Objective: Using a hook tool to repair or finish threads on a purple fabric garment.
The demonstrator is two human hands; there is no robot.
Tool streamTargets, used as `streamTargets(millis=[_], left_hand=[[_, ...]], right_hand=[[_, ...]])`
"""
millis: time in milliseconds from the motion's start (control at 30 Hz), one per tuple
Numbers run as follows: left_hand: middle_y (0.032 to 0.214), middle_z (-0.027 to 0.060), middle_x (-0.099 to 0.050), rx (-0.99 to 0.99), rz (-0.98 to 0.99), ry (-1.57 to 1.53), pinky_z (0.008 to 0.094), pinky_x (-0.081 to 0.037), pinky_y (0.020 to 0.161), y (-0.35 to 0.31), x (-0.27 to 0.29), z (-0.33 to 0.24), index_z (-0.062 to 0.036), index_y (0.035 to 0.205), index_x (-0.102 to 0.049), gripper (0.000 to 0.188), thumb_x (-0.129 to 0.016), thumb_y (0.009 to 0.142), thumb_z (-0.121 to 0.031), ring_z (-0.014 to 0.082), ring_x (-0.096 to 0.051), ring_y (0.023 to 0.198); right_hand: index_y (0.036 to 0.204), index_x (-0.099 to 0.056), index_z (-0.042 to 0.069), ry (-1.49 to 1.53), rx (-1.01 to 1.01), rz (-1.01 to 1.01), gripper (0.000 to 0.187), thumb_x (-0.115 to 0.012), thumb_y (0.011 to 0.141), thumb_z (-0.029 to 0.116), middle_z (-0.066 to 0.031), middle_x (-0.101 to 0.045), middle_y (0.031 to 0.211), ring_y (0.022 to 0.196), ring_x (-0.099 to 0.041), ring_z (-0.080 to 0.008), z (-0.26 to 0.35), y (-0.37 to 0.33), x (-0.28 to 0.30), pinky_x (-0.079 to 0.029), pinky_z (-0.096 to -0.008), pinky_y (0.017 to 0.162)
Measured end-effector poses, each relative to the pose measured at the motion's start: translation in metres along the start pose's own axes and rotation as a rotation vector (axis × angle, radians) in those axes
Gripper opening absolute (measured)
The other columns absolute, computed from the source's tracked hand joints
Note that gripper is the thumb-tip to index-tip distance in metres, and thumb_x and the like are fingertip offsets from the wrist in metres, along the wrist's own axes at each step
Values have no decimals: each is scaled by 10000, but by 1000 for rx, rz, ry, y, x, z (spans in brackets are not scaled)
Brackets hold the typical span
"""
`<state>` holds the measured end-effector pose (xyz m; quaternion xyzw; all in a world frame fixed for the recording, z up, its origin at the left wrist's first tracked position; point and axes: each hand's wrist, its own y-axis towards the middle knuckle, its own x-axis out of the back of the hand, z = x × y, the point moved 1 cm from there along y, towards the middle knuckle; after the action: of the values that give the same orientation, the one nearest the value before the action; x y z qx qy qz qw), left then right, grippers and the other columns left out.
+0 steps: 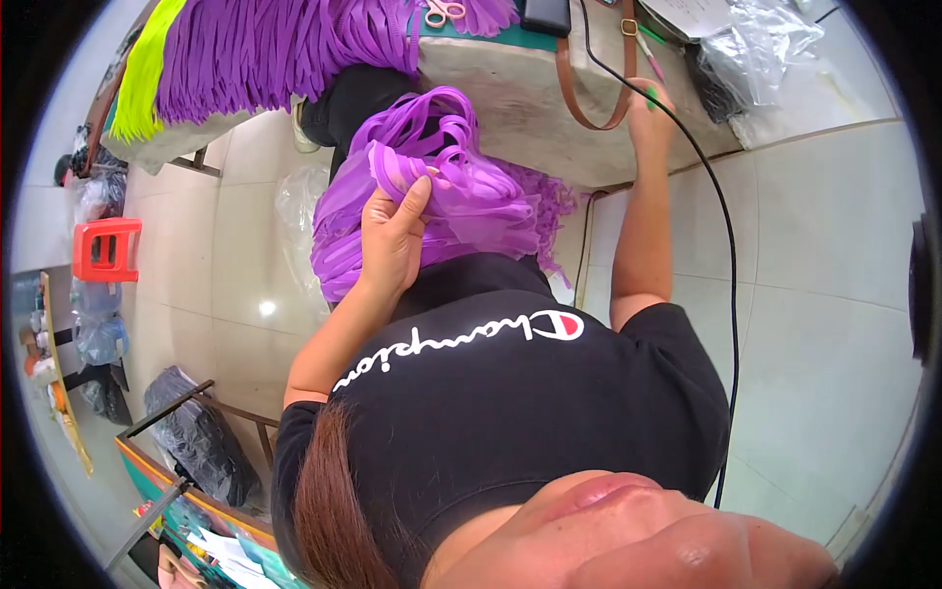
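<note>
A big bundle of purple zipper-like tape strips (471, 211) lies across my lap, looped at the top and frayed into loose ends at the right. My left hand (394, 231) is closed on a looped part of these strips, thumb pressed against the fingers. Away to the right, my right hand (652, 113) reaches forward beside the table's side. A small bright green spot shows on it, and a pink-and-white pen (652, 59) sits just beyond its fingers. Whether that hand grips the pen cannot be made out.
More purple strips (285, 59) and lime-yellow strips (147, 69) hang over the cloth-covered table (510, 79). Scissors (444, 13), a black case (546, 16), a brown strap (579, 103) and clear plastic (770, 49) are there. A black cable (728, 226) runs down my right; a red stool (106, 249) stands left.
</note>
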<state>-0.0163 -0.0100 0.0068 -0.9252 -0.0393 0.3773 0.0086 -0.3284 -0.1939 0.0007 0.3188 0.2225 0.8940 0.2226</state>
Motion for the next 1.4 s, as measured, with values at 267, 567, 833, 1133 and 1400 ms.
streamTargets(millis=[267,567,833,1133,1400], left_hand=[[1009,79,-650,-89,-63,49,302,-458,890,-4,4,4,-30,1050,-606,155,-598,895,-28,156,-609,947],[1013,74,-647,-98,-53,66,293,-456,883,-9,6,4,-19,1050,-609,148,-590,903,-32,149,-605,945],[1032,65,-636,-86,-30,51,305,-450,901,-7,2,6,-26,1063,-601,151,-573,916,-44,150,-594,965],[944,52,-641,-101,-89,80,257,-478,781,2,-17,6,-20,1028,-605,127,-583,925,-90,116,-607,855],[897,57,-643,-271,-11,249,261,-471,775,-18,-8,-13,3,987,-601,107,-570,927,-80,113,-598,830]], right_hand=[[930,-619,-15,-63,236,711,247,-562,838,206,-229,-625,903,823,-602,-409,78,-7,-38,-472,-460,727],[997,-609,4,-308,209,276,273,-579,838,225,-208,-631,973,906,-645,-347,175,19,-89,-530,-442,762],[1133,-564,-36,-458,246,626,361,-574,820,143,-228,-592,1132,998,-634,-365,157,34,-208,-536,-421,808],[886,-678,112,-429,266,559,229,-663,773,311,-138,-682,912,835,-677,-289,71,80,-246,-543,-430,718],[942,-680,30,-349,241,569,248,-575,820,219,-216,-662,961,942,-649,-344,155,50,-226,-526,-439,814]])
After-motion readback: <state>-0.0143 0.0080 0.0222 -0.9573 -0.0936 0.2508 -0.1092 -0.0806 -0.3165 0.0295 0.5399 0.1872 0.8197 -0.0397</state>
